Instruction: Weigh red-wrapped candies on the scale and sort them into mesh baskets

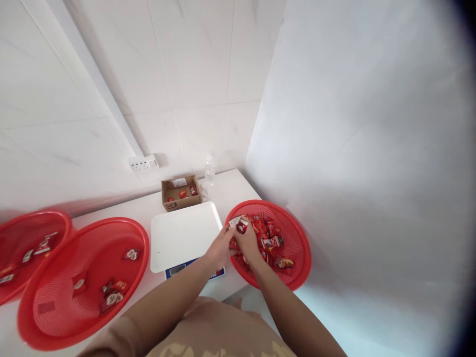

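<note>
Both hands meet over the left part of a red basket (303, 248) that holds several red-wrapped packets (271, 242). My left hand (220, 248) is closed on a small packet with a white part, at the basket's rim. Beside it, my right hand (247, 240) has its fingers wrapped round a small dark red packet (242, 226). The two packets are close together, and their lower parts are hidden by the fingers. Left of the hands lies a scale with a bare white tray (184, 238) and a blue panel (174, 270).
Two more red baskets (139, 233) (67, 223) with a few packets stand at the left. Behind the scale are a small cardboard box (182, 202) with packets and a clear plastic bottle (209, 169). Walls bound the table (230, 183) behind and at the right.
</note>
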The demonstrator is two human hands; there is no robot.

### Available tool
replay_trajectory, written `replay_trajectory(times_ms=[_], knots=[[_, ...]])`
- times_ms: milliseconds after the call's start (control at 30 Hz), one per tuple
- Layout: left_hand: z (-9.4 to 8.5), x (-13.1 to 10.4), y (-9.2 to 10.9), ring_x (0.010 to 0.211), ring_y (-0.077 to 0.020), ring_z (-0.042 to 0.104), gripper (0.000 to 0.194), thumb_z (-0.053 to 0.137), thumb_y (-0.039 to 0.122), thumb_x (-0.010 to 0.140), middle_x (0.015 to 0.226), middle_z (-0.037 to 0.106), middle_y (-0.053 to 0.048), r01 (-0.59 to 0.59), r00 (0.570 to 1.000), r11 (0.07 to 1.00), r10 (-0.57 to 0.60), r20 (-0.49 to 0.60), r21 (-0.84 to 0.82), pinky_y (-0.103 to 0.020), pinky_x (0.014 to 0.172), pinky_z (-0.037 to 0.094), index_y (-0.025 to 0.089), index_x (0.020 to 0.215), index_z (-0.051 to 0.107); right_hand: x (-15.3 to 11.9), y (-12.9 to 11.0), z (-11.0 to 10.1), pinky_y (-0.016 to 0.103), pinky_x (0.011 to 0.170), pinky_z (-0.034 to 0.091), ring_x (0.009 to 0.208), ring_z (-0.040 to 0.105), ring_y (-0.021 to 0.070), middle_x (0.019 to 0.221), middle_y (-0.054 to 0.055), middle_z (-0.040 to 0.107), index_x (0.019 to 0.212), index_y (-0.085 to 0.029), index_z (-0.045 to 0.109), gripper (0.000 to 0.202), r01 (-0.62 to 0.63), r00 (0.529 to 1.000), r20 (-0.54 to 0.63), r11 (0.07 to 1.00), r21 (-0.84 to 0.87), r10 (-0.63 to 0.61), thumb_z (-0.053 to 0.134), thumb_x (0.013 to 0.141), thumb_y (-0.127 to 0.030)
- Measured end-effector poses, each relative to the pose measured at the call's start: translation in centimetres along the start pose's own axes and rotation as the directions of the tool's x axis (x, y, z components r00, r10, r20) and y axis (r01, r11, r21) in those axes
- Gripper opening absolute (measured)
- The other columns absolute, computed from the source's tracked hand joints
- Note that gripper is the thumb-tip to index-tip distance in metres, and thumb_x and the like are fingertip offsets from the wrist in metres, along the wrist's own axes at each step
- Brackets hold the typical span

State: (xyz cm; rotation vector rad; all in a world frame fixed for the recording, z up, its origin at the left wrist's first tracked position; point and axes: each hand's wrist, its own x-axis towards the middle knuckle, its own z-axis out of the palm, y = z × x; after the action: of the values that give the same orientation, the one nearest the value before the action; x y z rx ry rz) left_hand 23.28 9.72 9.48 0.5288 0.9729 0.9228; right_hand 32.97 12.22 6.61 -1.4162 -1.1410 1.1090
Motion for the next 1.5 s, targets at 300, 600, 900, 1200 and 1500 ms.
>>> replay_trajectory(times_ms=[300,600,900,1200,1500], knots=[[-6.5,-0.7,1.4,0.055,-0.0088,0.058,0.028,0.06,0.043,0.082,0.073,0.064,0.0,0.031,0.948,0.96,-0.116,-0.295,-0.277,-0.019,0.051,0.046,0.018,0.096,0.057,-1.7,0.9,6.7,0.038,0.1,0.042,0.113,0.054,0.0195,0.121,0.006,0.059,0.119,-0.022,0.053,0.046,0.085,0.957,0.271,0.994,0.073,-0.101,0.057,0.074,-0.03],[-14.1,-2.8,3.7,0.043,-0.0056,0.042,0.043,0.062,0.057,0.073,0.054,0.049,0.004,0.068,0.86,0.993,-0.007,-0.509,0.1,-0.017,0.042,0.032,0.016,0.075,0.052,-1.3,1.4,9.0,0.031,0.065,0.058,0.082,0.067,0.0168,0.102,0.005,0.063,0.096,-0.024,0.052,0.029,-0.431,0.873,0.361,0.866,0.254,0.329,0.061,0.077,-0.044],[-16.1,-4.1,4.1,0.058,-0.0071,0.051,0.052,0.063,0.037,0.079,0.09,0.058,-0.002,0.03,0.754,0.98,0.106,-0.648,0.195,-0.019,0.049,0.038,0.022,0.124,0.04,-0.8,2.8,8.4,0.031,0.067,0.058,0.075,0.064,0.0134,0.09,0.002,0.065,0.097,-0.024,0.056,0.029,-0.493,0.839,0.379,0.841,0.222,0.392,0.068,0.073,-0.034],[-14.9,-6.3,2.6,0.068,-0.01,0.063,0.031,0.047,-0.006,0.077,0.079,0.063,-0.006,0.0,0.852,0.995,-0.052,-0.521,-0.1,-0.025,0.074,0.054,0.013,0.101,0.051,-1.0,3.8,8.7,0.031,0.074,0.054,0.091,0.064,0.0173,0.111,0.007,0.064,0.118,-0.023,0.052,0.046,-0.337,0.827,0.48,0.941,0.007,0.293,0.061,0.076,-0.041],[-15.4,-8.2,0.7,0.066,-0.0141,0.066,0.032,0.055,-0.004,0.076,0.08,0.067,-0.008,0.133,0.882,0.982,-0.178,-0.436,-0.133,-0.024,0.063,0.056,0.014,0.102,0.053,4.4,6.5,-2.6,0.042,0.108,0.03,0.126,0.041,0.0258,0.131,0.016,0.051,0.125,-0.013,0.05,0.046,0.175,0.984,0.062,0.824,-0.539,-0.169,0.047,0.082,-0.026]])
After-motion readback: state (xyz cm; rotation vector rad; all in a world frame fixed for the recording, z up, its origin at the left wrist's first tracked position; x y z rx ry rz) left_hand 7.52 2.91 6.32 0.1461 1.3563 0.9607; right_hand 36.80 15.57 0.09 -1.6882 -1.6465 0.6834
